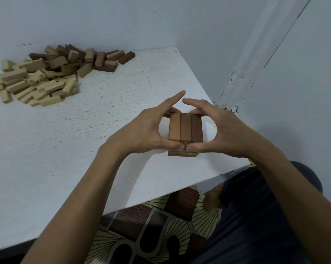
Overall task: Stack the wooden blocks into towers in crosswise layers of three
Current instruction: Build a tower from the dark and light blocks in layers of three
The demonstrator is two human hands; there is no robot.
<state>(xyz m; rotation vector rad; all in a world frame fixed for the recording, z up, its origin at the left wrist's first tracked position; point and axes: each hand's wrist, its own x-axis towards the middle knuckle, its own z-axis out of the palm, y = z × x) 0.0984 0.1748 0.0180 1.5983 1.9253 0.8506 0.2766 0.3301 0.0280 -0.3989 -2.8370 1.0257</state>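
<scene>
- The white table [81, 153] fills most of my view and is pushed into a corner of pale walls.
- A patterned floor covering [160, 223] shows below the table's near edge, beside my dark-clothed leg.
- The loose pile of wooden blocks [52, 75], pale and dark mixed, lies at the far left of the table against the wall, well apart from my hands.
- My left hand [147, 128] cups the tower's left side, with the thumb on the near face, fingers curled behind and the index finger sticking out straight.
- My right hand [221, 128] mirrors it on the right and grips the same way.
- The tower [185, 130] stands near the table's right edge. Its top layer is three blocks side by side pointing away from me, and a crosswise layer shows beneath.
- My thumb tips nearly touch on the near face.
</scene>
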